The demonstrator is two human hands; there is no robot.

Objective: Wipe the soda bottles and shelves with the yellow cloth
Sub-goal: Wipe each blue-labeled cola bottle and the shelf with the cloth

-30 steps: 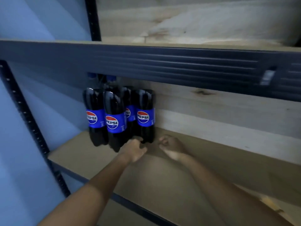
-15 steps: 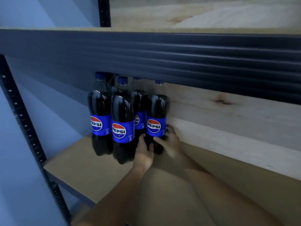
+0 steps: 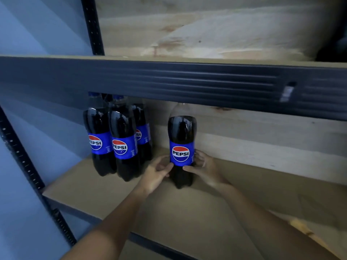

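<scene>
One Pepsi bottle (image 3: 181,147) with dark cola and a blue label stands upright on the brown shelf board (image 3: 244,199), apart from the others. My left hand (image 3: 156,173) and my right hand (image 3: 203,167) hold its lower half from both sides, fingers curled round it. Three more Pepsi bottles (image 3: 116,139) stand bunched together to the left, at the back of the same shelf. A bit of yellow cloth (image 3: 300,227) shows at the lower right on the shelf, blurred.
A dark metal beam (image 3: 187,81) of the upper shelf crosses just above the bottle tops. A perforated black upright (image 3: 28,166) runs down the left. Pale wooden boards (image 3: 262,143) back the shelf. A blue wall is at left.
The rightmost bottle has been pulled away from the group and moved right along the shelf, held between both hands. A gap now separates it from the other three.
</scene>
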